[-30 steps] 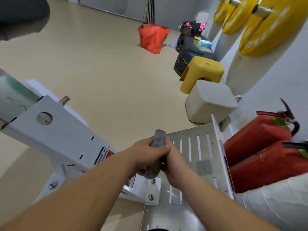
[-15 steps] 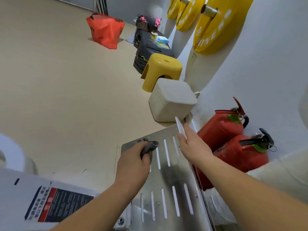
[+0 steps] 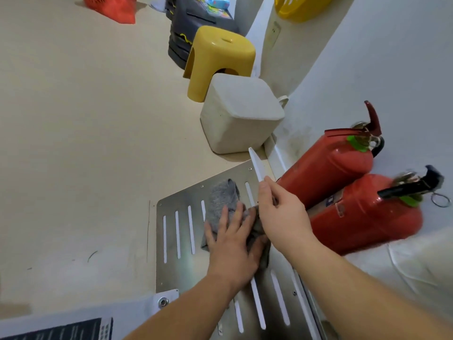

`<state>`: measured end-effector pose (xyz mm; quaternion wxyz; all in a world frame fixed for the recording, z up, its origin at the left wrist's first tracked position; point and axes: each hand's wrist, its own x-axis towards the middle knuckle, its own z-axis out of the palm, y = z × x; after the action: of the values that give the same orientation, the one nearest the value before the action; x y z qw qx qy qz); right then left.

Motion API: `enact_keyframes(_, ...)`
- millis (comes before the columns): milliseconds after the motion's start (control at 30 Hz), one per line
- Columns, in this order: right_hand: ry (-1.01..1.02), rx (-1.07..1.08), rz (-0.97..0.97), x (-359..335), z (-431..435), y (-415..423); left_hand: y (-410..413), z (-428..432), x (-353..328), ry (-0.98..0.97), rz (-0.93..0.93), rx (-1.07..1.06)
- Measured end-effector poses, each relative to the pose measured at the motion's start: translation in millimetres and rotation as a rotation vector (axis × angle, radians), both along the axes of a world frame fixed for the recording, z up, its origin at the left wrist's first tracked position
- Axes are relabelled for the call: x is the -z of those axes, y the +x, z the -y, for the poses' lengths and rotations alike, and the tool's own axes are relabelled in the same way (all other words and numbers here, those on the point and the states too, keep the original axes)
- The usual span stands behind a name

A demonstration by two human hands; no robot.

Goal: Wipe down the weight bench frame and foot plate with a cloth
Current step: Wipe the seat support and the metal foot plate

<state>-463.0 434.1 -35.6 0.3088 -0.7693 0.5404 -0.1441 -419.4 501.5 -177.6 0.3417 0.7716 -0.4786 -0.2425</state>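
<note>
The slotted steel foot plate (image 3: 180, 231) lies low in the view, bolted to the white bench frame (image 3: 81, 317) at the bottom left. A grey cloth (image 3: 221, 200) is spread flat on the plate's far right part. My left hand (image 3: 232, 244) presses down on the cloth with straight, spread fingers. My right hand (image 3: 282, 214) holds the plate's raised white right edge (image 3: 255, 165), fingers wrapped over it.
Two red fire extinguishers (image 3: 343, 192) lie against the wall just right of the plate. A beige box (image 3: 241, 114) and a yellow stool (image 3: 218, 55) stand beyond it. Further back are black weight plates (image 3: 181, 33) and an orange bag (image 3: 110, 6). Bare floor lies to the left.
The bunched cloth was unfolded and now lies flat under my left palm, shifted right across the plate. My right hand stayed on the plate's edge. The view tilted down and closer.
</note>
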Motion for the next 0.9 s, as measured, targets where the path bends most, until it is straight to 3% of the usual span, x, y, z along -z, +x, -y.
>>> enact_keyframes(100, 0.032, 0.001, -0.038, 3.4, 2.0, 0.2, 0.9, 6.7, 5.5, 0.027, -0.067, 0.038)
enact_keyframes(267, 0.104, 0.017, -0.029, -3.7, 12.5, 4.1, 42.1, 19.6, 1.0, 0.101, 0.052, 0.104)
enact_keyframes(433, 0.023, 0.040, -0.160, 1.0, 4.4, 5.4, 71.4, 43.8, 5.6, 0.176, 0.047, 0.058)
enact_keyframes(500, 0.022, 0.040, -0.112, 3.0, 5.9, 2.7, 56.8, 44.0, 7.0, 0.145, 0.075, 0.062)
enact_keyframes(667, 0.033, 0.031, -0.045, 3.9, 7.5, 1.6, 31.6, 34.9, 12.4, -0.164, 0.198, 0.202)
enact_keyframes(900, 0.031, 0.033, -0.007, 3.4, 7.1, 2.5, 94.5, 97.5, 18.6, -0.074, 0.087, -0.027)
